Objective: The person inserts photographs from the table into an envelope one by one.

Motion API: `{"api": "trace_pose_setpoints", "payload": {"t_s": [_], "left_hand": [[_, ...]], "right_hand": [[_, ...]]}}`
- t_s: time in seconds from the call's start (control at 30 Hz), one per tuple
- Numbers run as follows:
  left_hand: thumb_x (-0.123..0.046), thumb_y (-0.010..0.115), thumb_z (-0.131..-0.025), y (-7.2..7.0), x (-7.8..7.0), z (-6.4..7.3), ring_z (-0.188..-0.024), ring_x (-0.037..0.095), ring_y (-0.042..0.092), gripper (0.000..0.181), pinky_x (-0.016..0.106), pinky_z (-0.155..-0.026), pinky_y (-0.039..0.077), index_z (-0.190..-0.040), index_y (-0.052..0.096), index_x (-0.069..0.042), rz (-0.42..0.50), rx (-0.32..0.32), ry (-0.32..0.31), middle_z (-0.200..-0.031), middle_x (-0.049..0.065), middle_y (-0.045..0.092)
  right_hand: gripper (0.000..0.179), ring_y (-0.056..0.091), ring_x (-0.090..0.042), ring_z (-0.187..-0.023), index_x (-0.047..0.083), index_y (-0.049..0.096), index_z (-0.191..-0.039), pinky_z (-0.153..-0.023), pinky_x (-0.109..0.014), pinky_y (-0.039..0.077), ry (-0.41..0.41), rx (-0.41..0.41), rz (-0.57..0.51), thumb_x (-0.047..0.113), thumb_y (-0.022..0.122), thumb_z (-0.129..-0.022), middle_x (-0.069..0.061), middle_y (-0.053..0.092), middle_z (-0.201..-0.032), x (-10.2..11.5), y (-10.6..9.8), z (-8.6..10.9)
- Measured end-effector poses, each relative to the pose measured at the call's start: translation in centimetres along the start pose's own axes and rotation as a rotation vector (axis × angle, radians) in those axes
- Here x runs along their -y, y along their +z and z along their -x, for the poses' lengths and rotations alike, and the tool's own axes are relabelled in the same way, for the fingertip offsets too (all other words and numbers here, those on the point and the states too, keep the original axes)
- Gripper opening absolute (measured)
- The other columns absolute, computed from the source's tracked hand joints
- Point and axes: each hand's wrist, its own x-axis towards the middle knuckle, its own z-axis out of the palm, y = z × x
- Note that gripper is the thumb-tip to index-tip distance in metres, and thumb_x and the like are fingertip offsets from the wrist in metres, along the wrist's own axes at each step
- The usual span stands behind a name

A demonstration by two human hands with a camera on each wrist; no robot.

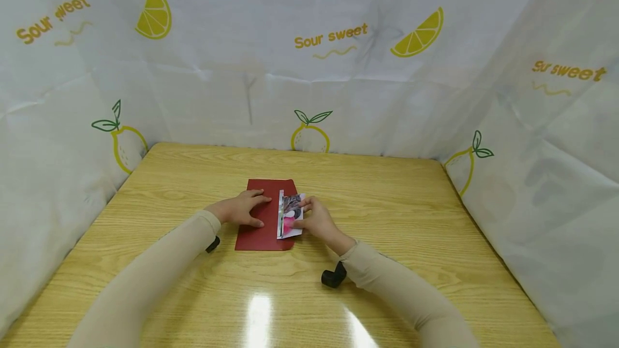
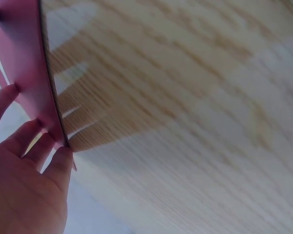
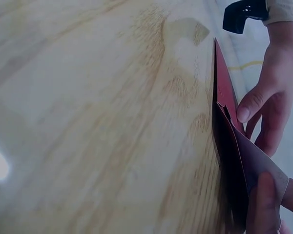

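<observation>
A red paper envelope [image 1: 256, 239] lies flat on the wooden table, its flap side to the right. The left hand [image 1: 242, 208] rests on the envelope's left part, fingers spread; in the left wrist view its fingertips touch the red paper [image 2: 29, 63]. A white-edged card with a pink and grey picture [image 1: 292, 214] lies over the envelope's right side. The right hand [image 1: 319, 222] pinches this card by its right edge. In the right wrist view the card [image 3: 259, 161] tilts up from the envelope [image 3: 225, 80]. Whether any of the card is inside is unclear.
The wooden table [image 1: 396, 203] extends around the envelope, bordered by a white curtain [image 1: 217, 95] printed with lemons. Black wrist-worn devices show near the right cuff [image 1: 333, 276] and the left cuff [image 1: 213, 244]. Light reflects off the table's near side.
</observation>
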Motion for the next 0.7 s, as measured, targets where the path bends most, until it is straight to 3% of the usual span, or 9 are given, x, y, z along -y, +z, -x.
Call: {"api": "trace_pose_setpoints", "payload": {"t_s": [0.17, 0.27, 0.37, 0.5, 0.7], "left_hand": [[-0.039, 0.069, -0.088, 0.0, 0.0, 0.0, -0.146, 0.042, 0.014, 0.073, 0.059, -0.112, 0.027, -0.150, 0.038, -0.014, -0.003, -0.002, 0.009, -0.160, 0.019, 0.017], [-0.039, 0.069, -0.088, 0.0, 0.0, 0.0, -0.146, 0.041, 0.014, 0.073, 0.058, -0.113, 0.027, -0.150, 0.037, -0.014, -0.001, -0.001, 0.010, -0.160, 0.019, 0.016], [-0.039, 0.069, -0.088, -0.1, 0.0, 0.0, -0.146, 0.041, 0.014, 0.074, 0.058, -0.113, 0.027, -0.150, 0.037, -0.014, 0.004, -0.001, 0.007, -0.160, 0.018, 0.016], [-0.039, 0.069, -0.089, -0.2, -0.1, 0.1, -0.146, 0.042, 0.013, 0.074, 0.059, -0.113, 0.026, -0.150, 0.037, -0.014, 0.004, -0.001, 0.009, -0.160, 0.019, 0.016], [-0.038, 0.068, -0.089, -0.1, -0.1, 0.1, -0.146, 0.042, 0.013, 0.073, 0.059, -0.113, 0.026, -0.150, 0.036, -0.014, 0.003, 0.003, 0.008, -0.160, 0.019, 0.016]], "right_hand": [[0.041, 0.056, -0.019, -0.083, 0.001, 0.053, -0.111, -0.058, -0.023, 0.049, -0.012, 0.006, 0.031, 0.003, 0.078, -0.079, -0.014, 0.058, -0.102, 0.2, 0.2, 0.1], [0.029, 0.054, -0.019, -0.086, -0.001, 0.053, -0.115, -0.064, -0.023, 0.046, -0.022, -0.004, 0.042, 0.004, 0.066, -0.089, -0.017, 0.058, -0.105, 0.5, 0.2, 0.5], [0.026, 0.058, -0.021, -0.085, -0.002, 0.047, -0.122, -0.063, -0.026, 0.052, -0.011, 0.004, -0.016, 0.000, 0.052, -0.096, -0.021, 0.058, -0.109, 0.6, 0.1, 0.9], [0.029, 0.063, -0.023, -0.085, -0.004, 0.040, -0.125, -0.062, -0.033, 0.058, -0.001, 0.008, -0.088, -0.004, 0.048, -0.097, -0.023, 0.058, -0.109, 0.4, 0.2, 1.2], [0.025, 0.063, -0.022, -0.087, -0.005, 0.046, -0.122, -0.065, -0.033, 0.059, 0.011, 0.008, -0.093, -0.003, 0.051, -0.097, -0.022, 0.062, -0.104, 0.3, 0.4, 1.1]]}}
